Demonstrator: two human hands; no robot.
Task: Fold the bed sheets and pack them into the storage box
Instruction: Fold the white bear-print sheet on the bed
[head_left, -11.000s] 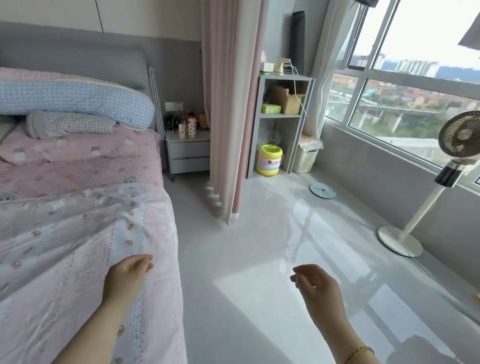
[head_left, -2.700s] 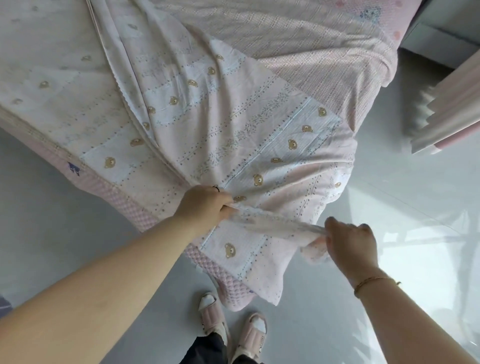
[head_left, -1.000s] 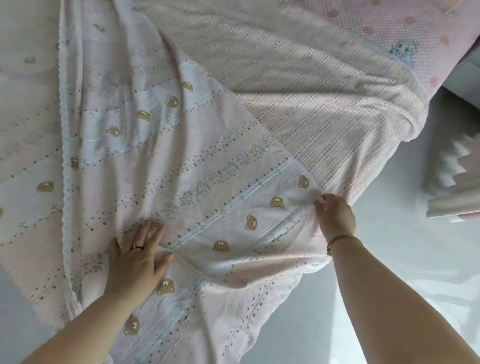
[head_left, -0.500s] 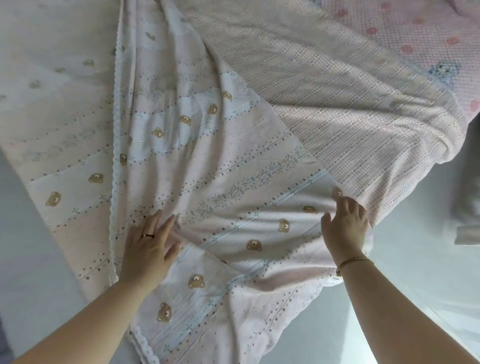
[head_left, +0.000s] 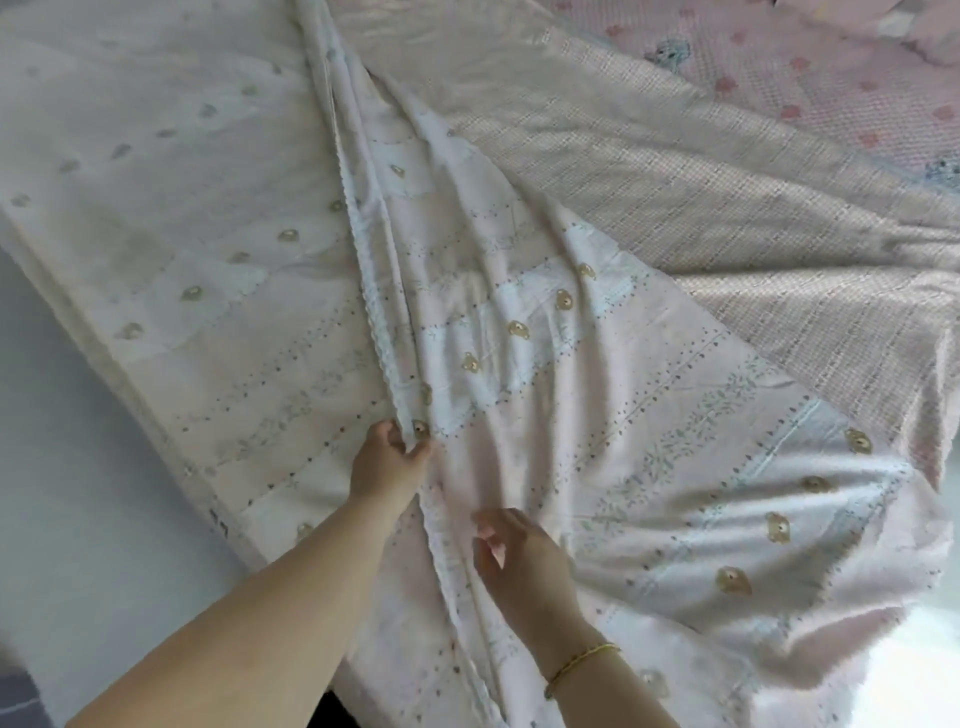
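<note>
A pale pink bed sheet (head_left: 597, 364) printed with small bears and dotted stripes lies spread across the bed, its lace-trimmed edge (head_left: 363, 260) bunched into a ridge running toward me. My left hand (head_left: 389, 460) pinches that gathered edge near its lower end. My right hand (head_left: 514, 561) hovers just below and to the right, over the sheet, fingers loosely curled, holding nothing that I can see. No storage box is in view.
A pink checked blanket (head_left: 753, 234) lies under the sheet at the upper right, with a pink dotted cover (head_left: 831, 78) beyond it. Grey floor (head_left: 62, 467) shows at the left, and bright floor at the lower right corner.
My left hand went from pressing flat on the sheet to pinching the bunched lace edge. My right hand left the sheet's right corner and came in close beside the left.
</note>
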